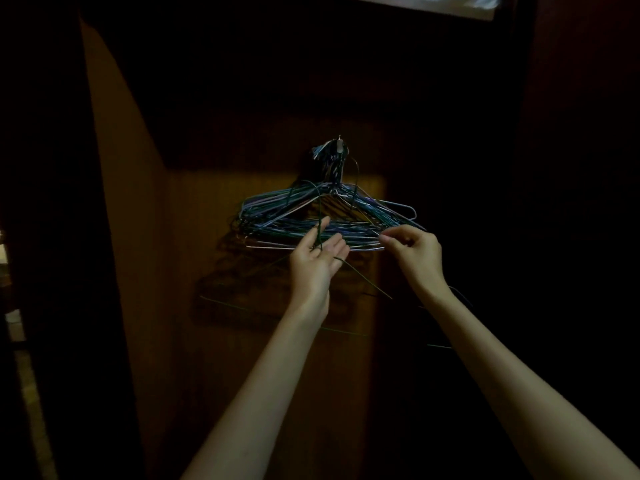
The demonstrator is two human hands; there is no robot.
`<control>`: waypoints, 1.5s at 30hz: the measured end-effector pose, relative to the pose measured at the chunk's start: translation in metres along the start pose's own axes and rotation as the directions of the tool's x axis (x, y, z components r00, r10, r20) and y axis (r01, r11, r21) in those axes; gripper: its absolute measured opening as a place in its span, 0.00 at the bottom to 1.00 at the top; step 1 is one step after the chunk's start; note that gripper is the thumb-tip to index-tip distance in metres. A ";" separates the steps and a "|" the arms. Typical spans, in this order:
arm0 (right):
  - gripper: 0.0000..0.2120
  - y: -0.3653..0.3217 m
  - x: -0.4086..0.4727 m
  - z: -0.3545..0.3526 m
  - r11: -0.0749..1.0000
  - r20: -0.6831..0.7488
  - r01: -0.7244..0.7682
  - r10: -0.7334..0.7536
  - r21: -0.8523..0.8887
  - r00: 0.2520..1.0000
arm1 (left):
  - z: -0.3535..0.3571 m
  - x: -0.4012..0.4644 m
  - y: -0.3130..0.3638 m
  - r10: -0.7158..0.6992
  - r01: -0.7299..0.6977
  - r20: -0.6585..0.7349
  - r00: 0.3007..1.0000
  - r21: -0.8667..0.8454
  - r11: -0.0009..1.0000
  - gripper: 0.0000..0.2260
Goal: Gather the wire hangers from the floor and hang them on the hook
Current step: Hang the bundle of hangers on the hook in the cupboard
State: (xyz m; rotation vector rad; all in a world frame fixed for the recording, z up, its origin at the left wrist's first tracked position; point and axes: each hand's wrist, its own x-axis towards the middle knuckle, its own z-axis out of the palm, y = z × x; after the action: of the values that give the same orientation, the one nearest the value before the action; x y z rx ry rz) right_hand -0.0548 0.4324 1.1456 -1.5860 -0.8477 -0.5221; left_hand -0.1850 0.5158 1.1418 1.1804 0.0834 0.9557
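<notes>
A thick bundle of blue, purple and white wire hangers (325, 216) hangs from a small hook (339, 144) on a dark wooden door. My left hand (317, 261) is raised below the bundle and holds the neck of a dark green wire hanger (363, 277) between its fingers; that hanger's hook end rises in front of the bundle, its frame slopes down below the hand. My right hand (414, 251) pinches the lower right wires of the bundle with thumb and fingertips.
The wooden door (214, 306) fills the view in dim light, with the hangers' shadow on it. A dark wall stands to the right. A strip of lit floor (20, 358) shows at the far left. A bright pane (433, 3) is at the top.
</notes>
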 end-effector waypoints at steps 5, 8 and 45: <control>0.04 0.009 0.031 0.007 0.999 -0.033 0.028 -0.029 -0.024 0.999 | 0.004 0.027 0.002 0.043 -0.043 0.006 0.999 0.009 0.999 0.19; 0.05 0.015 0.055 0.013 0.999 -0.040 0.026 -0.026 -0.021 0.999 | 0.006 0.046 0.001 0.063 -0.063 0.011 0.998 0.014 0.998 0.19; 0.06 0.072 0.154 0.074 0.998 0.061 -0.046 0.048 -0.038 0.997 | 0.007 0.148 -0.031 0.102 -0.101 -0.059 0.993 0.023 0.995 0.18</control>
State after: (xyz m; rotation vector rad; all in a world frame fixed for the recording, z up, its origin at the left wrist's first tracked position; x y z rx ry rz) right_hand 0.0883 0.5377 1.1981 -1.6582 -0.8493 -0.4595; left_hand -0.0715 0.6080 1.1797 1.1826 0.0820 1.0821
